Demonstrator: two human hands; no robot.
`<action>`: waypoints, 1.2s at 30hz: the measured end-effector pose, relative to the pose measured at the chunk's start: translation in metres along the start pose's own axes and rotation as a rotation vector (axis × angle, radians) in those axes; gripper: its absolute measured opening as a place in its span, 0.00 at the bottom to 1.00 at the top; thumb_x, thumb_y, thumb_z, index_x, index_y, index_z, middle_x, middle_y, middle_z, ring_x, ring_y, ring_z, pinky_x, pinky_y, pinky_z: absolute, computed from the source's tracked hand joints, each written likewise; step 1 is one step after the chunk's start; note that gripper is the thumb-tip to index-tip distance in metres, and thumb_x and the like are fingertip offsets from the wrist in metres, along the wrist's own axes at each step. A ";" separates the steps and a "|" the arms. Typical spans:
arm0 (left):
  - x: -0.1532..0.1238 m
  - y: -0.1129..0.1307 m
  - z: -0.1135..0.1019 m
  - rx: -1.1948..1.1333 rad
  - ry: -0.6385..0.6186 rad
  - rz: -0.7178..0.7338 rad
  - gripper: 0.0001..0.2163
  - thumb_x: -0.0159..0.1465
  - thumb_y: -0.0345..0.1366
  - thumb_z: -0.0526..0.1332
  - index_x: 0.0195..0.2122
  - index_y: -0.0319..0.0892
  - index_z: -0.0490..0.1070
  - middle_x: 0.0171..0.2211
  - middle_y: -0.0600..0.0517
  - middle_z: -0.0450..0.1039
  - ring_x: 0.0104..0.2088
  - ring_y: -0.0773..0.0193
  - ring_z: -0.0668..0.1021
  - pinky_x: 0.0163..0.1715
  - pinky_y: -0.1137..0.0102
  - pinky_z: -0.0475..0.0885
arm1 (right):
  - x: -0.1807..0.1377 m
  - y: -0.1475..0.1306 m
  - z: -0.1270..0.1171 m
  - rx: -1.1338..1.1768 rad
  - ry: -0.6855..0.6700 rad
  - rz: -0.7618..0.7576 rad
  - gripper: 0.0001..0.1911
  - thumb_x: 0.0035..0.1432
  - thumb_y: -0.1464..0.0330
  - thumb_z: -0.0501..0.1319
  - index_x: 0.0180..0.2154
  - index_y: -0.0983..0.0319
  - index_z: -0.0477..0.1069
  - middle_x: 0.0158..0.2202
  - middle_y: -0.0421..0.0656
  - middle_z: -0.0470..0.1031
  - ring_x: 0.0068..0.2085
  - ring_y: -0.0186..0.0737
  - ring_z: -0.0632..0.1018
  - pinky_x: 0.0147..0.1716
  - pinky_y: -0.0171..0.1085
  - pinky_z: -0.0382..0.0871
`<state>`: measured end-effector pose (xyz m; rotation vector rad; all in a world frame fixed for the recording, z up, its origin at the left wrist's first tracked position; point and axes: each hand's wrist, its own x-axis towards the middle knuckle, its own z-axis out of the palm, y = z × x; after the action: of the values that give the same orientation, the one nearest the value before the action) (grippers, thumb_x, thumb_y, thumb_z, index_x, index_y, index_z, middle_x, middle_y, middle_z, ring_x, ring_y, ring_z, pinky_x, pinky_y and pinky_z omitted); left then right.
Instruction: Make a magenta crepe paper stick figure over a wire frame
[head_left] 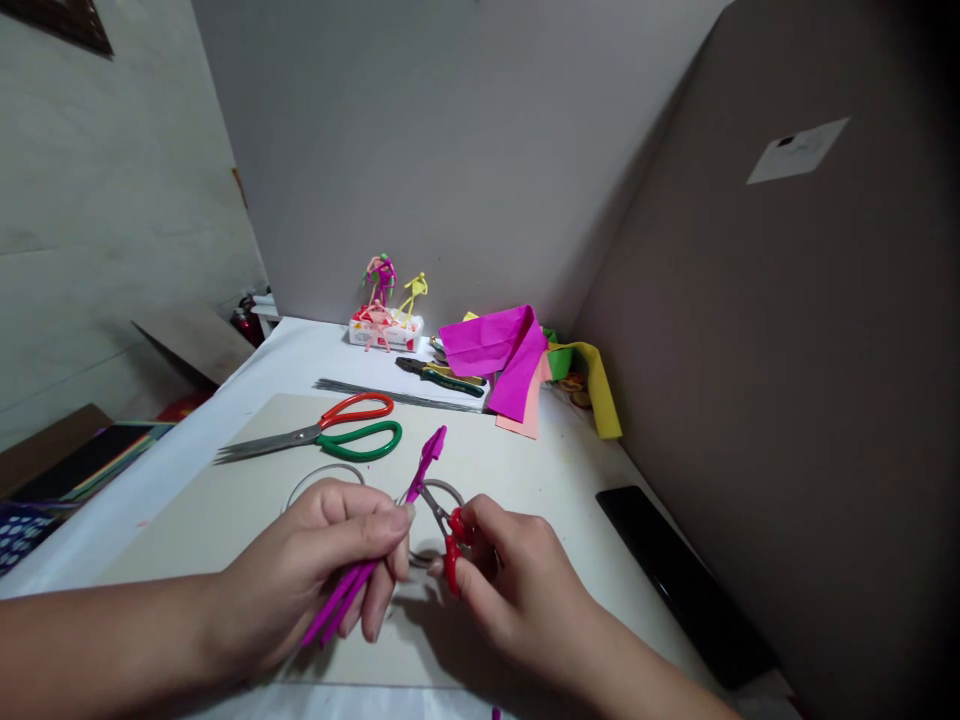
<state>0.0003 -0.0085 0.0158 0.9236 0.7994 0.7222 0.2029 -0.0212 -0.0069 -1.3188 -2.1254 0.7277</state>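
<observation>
My left hand [330,560] is closed around a thin magenta paper-wrapped stick [424,466], whose upper end points up and away and whose lower ends stick out below my fingers. My right hand [510,580] grips small red-handled pliers [452,545], with the metal jaws touching the stick just beyond my left fingertips. Both hands hover over a grey cardboard sheet [225,490] on the white table. A loop of thin wire [315,475] lies under my left hand.
Red-and-green scissors [330,432] and a bundle of straight wires [397,395] lie farther back. Small paper figures [386,295] stand on a white box by the wall. Magenta, pink and yellow paper [517,360] is piled at right. A black phone [682,580] lies near the brown partition.
</observation>
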 end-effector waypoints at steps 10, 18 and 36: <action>-0.001 0.000 0.001 0.024 -0.006 0.030 0.18 0.53 0.49 0.68 0.21 0.37 0.75 0.11 0.51 0.70 0.11 0.74 0.68 0.11 0.83 0.58 | 0.000 0.001 0.000 0.009 0.003 -0.004 0.06 0.55 0.71 0.55 0.28 0.59 0.57 0.21 0.33 0.60 0.23 0.31 0.59 0.24 0.31 0.51; 0.000 -0.001 0.001 0.022 -0.009 0.052 0.17 0.55 0.47 0.68 0.22 0.36 0.76 0.12 0.51 0.71 0.13 0.72 0.71 0.14 0.81 0.63 | 0.000 0.002 0.002 -0.037 0.016 0.001 0.06 0.56 0.71 0.53 0.28 0.59 0.57 0.22 0.36 0.65 0.23 0.32 0.63 0.24 0.30 0.54; 0.003 0.009 0.000 0.060 -0.012 0.066 0.16 0.57 0.45 0.64 0.22 0.36 0.76 0.15 0.46 0.75 0.17 0.67 0.75 0.18 0.78 0.62 | 0.013 -0.002 0.000 1.129 0.219 0.249 0.21 0.48 0.68 0.70 0.42 0.57 0.62 0.45 0.46 0.77 0.44 0.40 0.77 0.38 0.36 0.70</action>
<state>0.0003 -0.0026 0.0234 1.0112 0.7866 0.7527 0.1966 -0.0098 -0.0030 -0.9192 -1.0172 1.4887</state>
